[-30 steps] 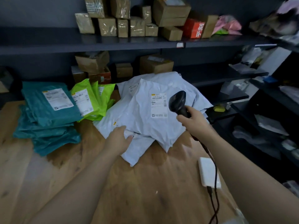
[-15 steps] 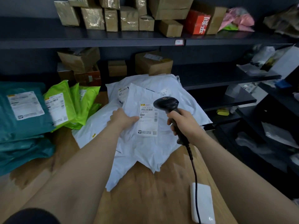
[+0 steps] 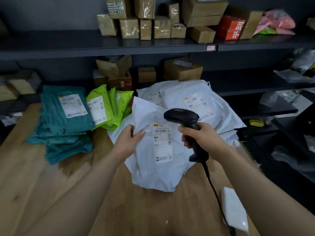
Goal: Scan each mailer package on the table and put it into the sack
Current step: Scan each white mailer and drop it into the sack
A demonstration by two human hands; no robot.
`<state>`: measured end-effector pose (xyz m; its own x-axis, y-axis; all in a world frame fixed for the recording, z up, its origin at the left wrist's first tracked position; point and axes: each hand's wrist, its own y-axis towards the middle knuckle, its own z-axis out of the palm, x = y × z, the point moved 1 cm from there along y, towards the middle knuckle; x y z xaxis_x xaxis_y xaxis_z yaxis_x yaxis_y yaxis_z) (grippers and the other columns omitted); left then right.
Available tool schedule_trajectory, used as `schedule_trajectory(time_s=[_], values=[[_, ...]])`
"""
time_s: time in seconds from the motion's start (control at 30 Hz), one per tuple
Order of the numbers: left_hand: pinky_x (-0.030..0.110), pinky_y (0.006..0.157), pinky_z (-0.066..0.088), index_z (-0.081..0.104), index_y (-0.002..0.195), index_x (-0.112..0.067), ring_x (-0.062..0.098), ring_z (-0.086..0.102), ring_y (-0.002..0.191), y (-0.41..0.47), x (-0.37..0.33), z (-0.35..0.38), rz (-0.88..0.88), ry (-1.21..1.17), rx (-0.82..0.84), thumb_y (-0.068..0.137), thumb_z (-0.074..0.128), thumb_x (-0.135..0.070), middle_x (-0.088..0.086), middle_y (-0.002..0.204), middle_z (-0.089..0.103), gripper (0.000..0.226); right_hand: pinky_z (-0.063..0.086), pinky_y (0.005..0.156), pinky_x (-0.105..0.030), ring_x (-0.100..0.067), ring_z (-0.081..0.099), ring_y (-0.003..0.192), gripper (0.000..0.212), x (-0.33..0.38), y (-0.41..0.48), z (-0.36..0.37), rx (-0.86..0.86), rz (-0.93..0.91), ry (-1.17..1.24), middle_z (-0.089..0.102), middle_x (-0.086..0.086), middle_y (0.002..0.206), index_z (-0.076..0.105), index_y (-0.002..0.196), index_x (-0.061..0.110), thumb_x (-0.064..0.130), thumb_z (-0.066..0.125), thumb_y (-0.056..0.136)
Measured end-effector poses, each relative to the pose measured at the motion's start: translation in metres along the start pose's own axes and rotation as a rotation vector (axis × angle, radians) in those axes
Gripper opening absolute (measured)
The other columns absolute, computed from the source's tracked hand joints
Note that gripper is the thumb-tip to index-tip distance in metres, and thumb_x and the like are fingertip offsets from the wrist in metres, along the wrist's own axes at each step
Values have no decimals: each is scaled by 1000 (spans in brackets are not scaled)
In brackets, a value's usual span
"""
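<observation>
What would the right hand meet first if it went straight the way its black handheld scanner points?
Probably the white plastic mailer held up by the left hand, near its printed label. The black handheld scanner in the right hand points at it; the gap is unclear.

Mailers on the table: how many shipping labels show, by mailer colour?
Teal mailers: 1 label
Green mailers: 2 labels
White mailers: 3 labels, one on the held mailer in the left hand
Total: 6 labels
</observation>
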<state>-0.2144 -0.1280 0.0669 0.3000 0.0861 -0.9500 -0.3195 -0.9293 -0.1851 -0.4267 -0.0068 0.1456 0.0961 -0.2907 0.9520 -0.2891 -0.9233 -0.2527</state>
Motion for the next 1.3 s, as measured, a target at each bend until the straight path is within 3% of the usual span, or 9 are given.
schedule_trajectory(time_s=[0.07, 0.13, 0.23, 0.43, 0.57, 0.77, 0.9, 1.0, 1.3], values=[[42, 82, 57, 51, 112, -14, 23, 69, 93, -23, 17, -28, -29, -152, -68, 89, 67, -21, 9, 107, 68, 29, 50, 55, -26, -20, 57, 59, 17, 0, -12, 23, 54, 37, 14, 64, -9, 72, 63, 92, 6, 22, 68, 91], [38, 78, 58, 50, 125, -14, 20, 69, 96, -44, 37, -56, -42, -268, -63, 89, 68, -16, 5, 114, 69, 41, 47, 52, -27, -20, 54, 58, 17, 0, -23, 48, 96, 83, 29, 62, -10, 72, 62, 95, 6, 21, 68, 91], [35, 72, 56, 58, 122, -11, 24, 69, 95, -72, 67, -97, -129, -367, -82, 90, 65, -15, 10, 117, 69, 33, 42, 48, -28, -18, 50, 53, 16, 0, -41, 89, 122, 127, -4, 59, -9, 68, 62, 96, 6, 19, 67, 89], [32, 73, 60, 52, 129, -10, 21, 68, 96, -110, 110, -155, -235, -596, -115, 93, 55, -1, 7, 116, 67, 37, 38, 47, -27, -18, 47, 49, 13, -7, -70, 165, 105, 192, -68, 56, -8, 62, 61, 87, 4, 15, 67, 84], [39, 89, 54, 48, 135, -9, 27, 62, 112, -127, 134, -180, -276, -632, -114, 94, 54, -1, 11, 128, 62, 42, 39, 47, -25, -17, 46, 46, 13, -18, -85, 200, 60, 193, -142, 56, -6, 59, 59, 78, 6, 15, 67, 83], [50, 99, 48, 53, 131, -11, 30, 62, 113, -137, 148, -193, -288, -652, -101, 93, 58, -3, 9, 126, 64, 39, 40, 46, -26, -14, 45, 42, 21, -22, -98, 218, 45, 201, -264, 53, -1, 50, 55, 68, 9, 16, 68, 83], [47, 94, 52, 52, 132, -10, 28, 63, 111, -136, 149, -193, -303, -659, -103, 94, 57, -6, 9, 125, 64, 39, 40, 49, -28, -16, 45, 46, 18, -18, -101, 220, 63, 206, -279, 53, -4, 56, 55, 71, 8, 17, 68, 82], [49, 101, 46, 49, 135, -9, 30, 60, 116, -134, 150, -192, -313, -675, -116, 96, 54, -5, 9, 129, 61, 40, 38, 49, -28, -16, 45, 46, 16, -14, -103, 220, 62, 204, -284, 53, -5, 56, 57, 74, 7, 16, 68, 82], [42, 95, 49, 49, 134, -6, 28, 61, 115, -135, 150, -192, -330, -701, -155, 93, 58, -6, 12, 129, 61, 42, 37, 45, -25, -17, 42, 45, 21, 2, -104, 213, 37, 186, -371, 51, -9, 58, 52, 67, 8, 15, 65, 81]])
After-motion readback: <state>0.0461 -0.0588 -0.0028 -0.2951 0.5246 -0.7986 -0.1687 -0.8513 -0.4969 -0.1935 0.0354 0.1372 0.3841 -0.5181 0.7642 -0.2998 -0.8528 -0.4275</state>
